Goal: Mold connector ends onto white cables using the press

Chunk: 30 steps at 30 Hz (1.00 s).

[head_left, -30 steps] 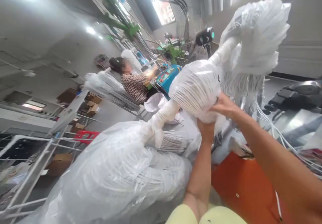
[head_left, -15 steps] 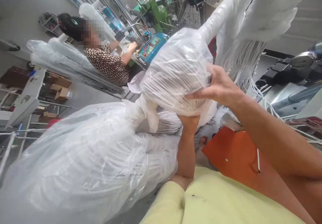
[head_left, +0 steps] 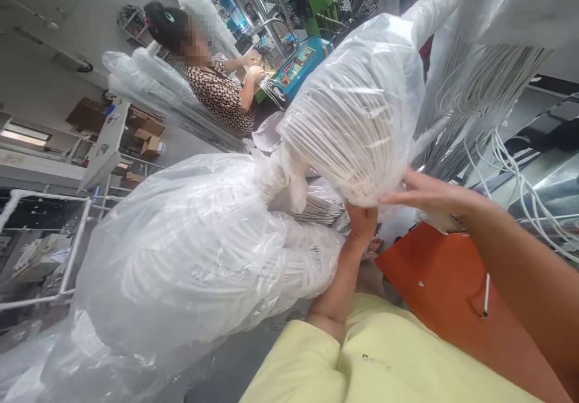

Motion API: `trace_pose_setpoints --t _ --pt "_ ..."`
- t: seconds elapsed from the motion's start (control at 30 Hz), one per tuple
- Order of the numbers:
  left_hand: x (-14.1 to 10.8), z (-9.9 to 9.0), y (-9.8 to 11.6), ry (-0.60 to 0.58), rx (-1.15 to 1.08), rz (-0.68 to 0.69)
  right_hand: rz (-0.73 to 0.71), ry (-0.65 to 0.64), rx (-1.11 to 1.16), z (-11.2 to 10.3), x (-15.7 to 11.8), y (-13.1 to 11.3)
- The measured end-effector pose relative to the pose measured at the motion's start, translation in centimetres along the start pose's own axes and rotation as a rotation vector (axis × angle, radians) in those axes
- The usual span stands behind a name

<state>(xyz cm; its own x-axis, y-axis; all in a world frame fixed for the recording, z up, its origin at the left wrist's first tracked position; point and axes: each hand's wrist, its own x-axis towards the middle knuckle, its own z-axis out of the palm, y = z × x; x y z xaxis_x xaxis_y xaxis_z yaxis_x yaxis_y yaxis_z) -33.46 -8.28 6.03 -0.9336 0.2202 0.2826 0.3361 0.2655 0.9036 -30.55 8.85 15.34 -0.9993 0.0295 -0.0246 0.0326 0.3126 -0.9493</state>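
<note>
A bundle of thin white cables (head_left: pixel 344 137) in a clear plastic bag (head_left: pixel 389 47) hangs in front of me. My left hand (head_left: pixel 363 221) grips its lower end from below, the fingers mostly hidden by the bundle. At the bag's lower right edge is my right hand (head_left: pixel 427 190), thumb in front and the other fingers partly behind the plastic, which it appears to pinch. Left of the hands lies a large bagged cable bundle (head_left: pixel 194 252), its plastic gathered into a knot (head_left: pixel 275 177) beside the hanging bundle.
Across the room a person (head_left: pixel 217 95) in a patterned top works with both hands by a blue machine (head_left: pixel 301 68). More loose white cables (head_left: pixel 493 95) hang at right. An orange panel (head_left: pixel 443 282) is below my right arm. A white rack (head_left: pixel 76 252) stands at left.
My right hand has slid from the bundle's side down to the bag's lower edge. The view has shifted, and the bundle shows more fully. The other person's hands have come together.
</note>
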Motion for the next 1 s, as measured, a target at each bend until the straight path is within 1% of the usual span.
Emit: trace_pose_setpoints --t 0.03,0.07,0.1,0.13,0.17,0.2,0.23,0.27,0.3,0.33,0.37,0.4,0.43,0.47,0.5,0.53,0.57,0.63,0.7,0.73,0.8,0.83,0.87,0.9,0.93,0.97,1.0 --pt "0.9 -0.2 2.2 0.039 -0.076 0.021 -0.018 -0.039 0.078 0.4 -0.2 -0.3" --pt "1.9 -0.6 4.8 0.118 -0.146 0.035 -0.06 -0.055 0.161 0.4 -0.3 -1.1" --pt "2.8 -1.2 7.6 0.18 -0.224 0.047 -0.122 -0.032 0.242 0.2 -0.3 -2.3" --pt "3.6 -1.8 10.3 0.233 -0.341 0.054 -0.198 0.058 0.323 -0.3 -0.4 -3.7" --pt "4.3 -2.6 12.8 0.24 -0.469 0.033 -0.277 0.16 0.389 -0.8 -0.6 -5.2" --pt "4.7 -3.4 15.0 0.187 -0.571 -0.024 -0.347 0.256 0.443 -1.3 -0.9 -6.4" --pt "5.0 -4.1 16.6 0.138 -0.651 -0.079 -0.403 0.348 0.478 -1.5 -1.4 -7.3" --pt "5.1 -4.7 17.8 0.095 -0.702 -0.13 -0.433 0.454 0.483 -1.3 -2.2 -7.7" --pt "5.1 -5.2 18.4 0.071 -0.727 -0.171 -0.425 0.558 0.468 -0.5 -3.1 -7.4" --pt "5.0 -5.6 18.7 0.075 -0.735 -0.193 -0.39 0.667 0.426 0.8 -4.2 -6.5" --pt "4.8 -5.8 18.7 0.096 -0.739 -0.202 -0.297 0.79 0.345 2.7 -5.4 -5.0" --pt "4.6 -5.8 18.5 0.12 -0.747 -0.203 -0.169 0.811 0.268 4.9 -6.5 -3.1" --pt "4.5 -5.7 18.3 0.142 -0.762 -0.198 -0.061 0.734 0.21 7.3 -7.5 -0.8" --pt "4.3 -5.6 18.1 0.155 -0.782 -0.188 0.007 0.65 0.159 9.8 -8.1 1.6" --pt "4.1 -5.4 18.0 0.157 -0.801 -0.175 0.072 0.579 0.105 12.0 -8.3 4.0" --pt "4.0 -5.1 17.9 0.157 -0.812 -0.158 0.16 0.555 0.052 13.9 -8.1 6.3" --pt "4.0 -4.9 17.8 0.159 -0.81 -0.135 0.251 0.575 -0.015 15.3 -7.5 8.3" --pt "3.9 -4.5 17.2 0.171 -0.771 -0.082 0.409 0.555 -0.144 17.0 -5.6 11.5" --pt "3.7 -4.1 15.4 0.208 -0.713 -0.03 0.48 0.557 -0.177 17.3 -3.6 13.5" --pt "3.4 -3.9 14.0 0.242 -0.677 -0.007 0.5 0.561 -0.177 17.3 -2.8 14.1" --pt "2.1 -3.6 10.0 0.33 -0.584 0.017 0.524 0.562 -0.174 17.3 -2.1 14.7" --pt "1.0 -3.5 7.6 0.364 -0.514 0.0 0.529 0.55 -0.177 17.4 -2.2 14.8" --pt "-0.3 -3.4 5.0 0.367 -0.437 -0.049 0.524 0.528 -0.182 17.6 -2.4 14.8" --pt "-1.8 -3.4 2.5 0.313 -0.367 -0.147 0.51 0.501 -0.187 17.9 -2.9 14.7" --pt "-3.4 -3.4 0.2 0.213 -0.301 -0.285 0.491 0.47 -0.191 18.1 -3.4 14.6" --pt "-5.0 -3.4 -1.8 0.05 -0.231 -0.431 0.471 0.438 -0.194 18.4 -3.9 14.5" --pt "-6.4 -3.3 -3.5 -0.073 -0.166 -0.518 0.453 0.407 -0.195 18.6 -4.4 14.4"
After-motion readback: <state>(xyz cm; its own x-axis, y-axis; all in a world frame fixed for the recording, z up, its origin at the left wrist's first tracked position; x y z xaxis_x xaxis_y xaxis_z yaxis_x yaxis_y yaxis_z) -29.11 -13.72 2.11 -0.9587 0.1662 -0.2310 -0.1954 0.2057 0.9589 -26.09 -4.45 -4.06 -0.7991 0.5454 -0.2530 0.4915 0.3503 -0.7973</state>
